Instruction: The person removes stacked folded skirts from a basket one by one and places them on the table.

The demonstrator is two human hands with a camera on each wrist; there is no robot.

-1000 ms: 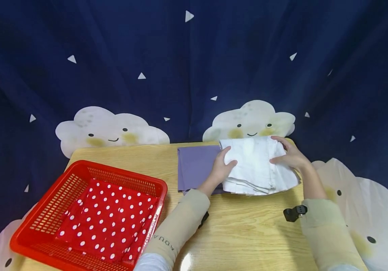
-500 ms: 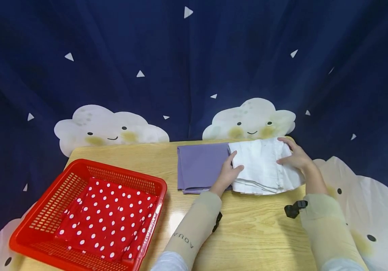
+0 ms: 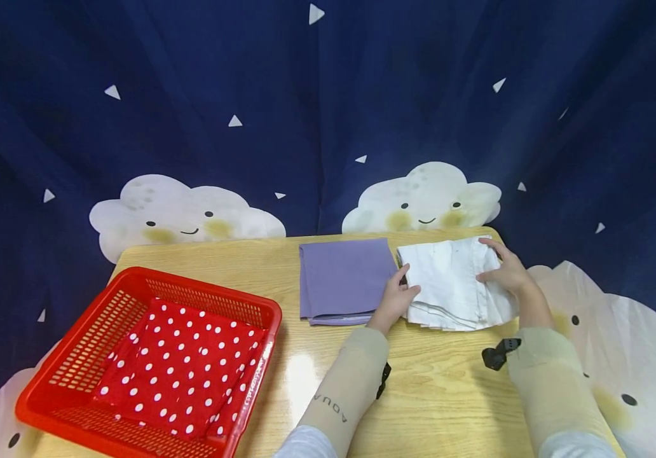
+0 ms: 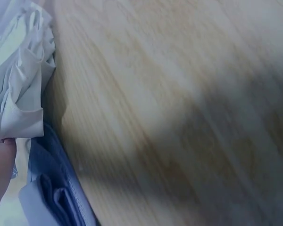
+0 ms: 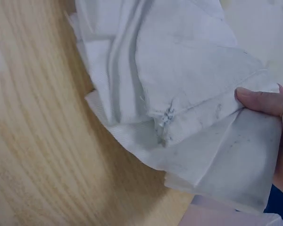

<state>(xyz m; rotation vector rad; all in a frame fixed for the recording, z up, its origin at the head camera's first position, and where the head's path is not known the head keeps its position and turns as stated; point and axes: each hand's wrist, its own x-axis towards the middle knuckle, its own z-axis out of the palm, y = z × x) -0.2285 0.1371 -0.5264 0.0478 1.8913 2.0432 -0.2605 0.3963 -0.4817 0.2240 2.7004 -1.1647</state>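
A folded white cloth (image 3: pixel 442 280) in several layers lies at the right of the table in the head view. My left hand (image 3: pixel 395 300) holds its left edge, the thumb towards me. At the opposite edge, my right hand (image 3: pixel 510 270) grips it; the right wrist view shows the thumb on top of the white layers (image 5: pixel 193 70) and the other fingers mostly hidden. Just left of the white cloth lies a folded purple cloth (image 3: pixel 345 277), partly behind my left hand. A narrow gap separates the two cloths at the back.
A red plastic basket (image 3: pixel 273 312) stands on the left side of the wooden table (image 3: pixel 437 394), holding a red cloth with white dots (image 3: pixel 185 369). A dark blue curtain (image 3: pixel 316 95) with clouds hangs behind the table.
Both hands have moved right with the white cloth, the left hand further. More of the purple cloth now shows, and the white cloth no longer overlaps it. The basket stays put.
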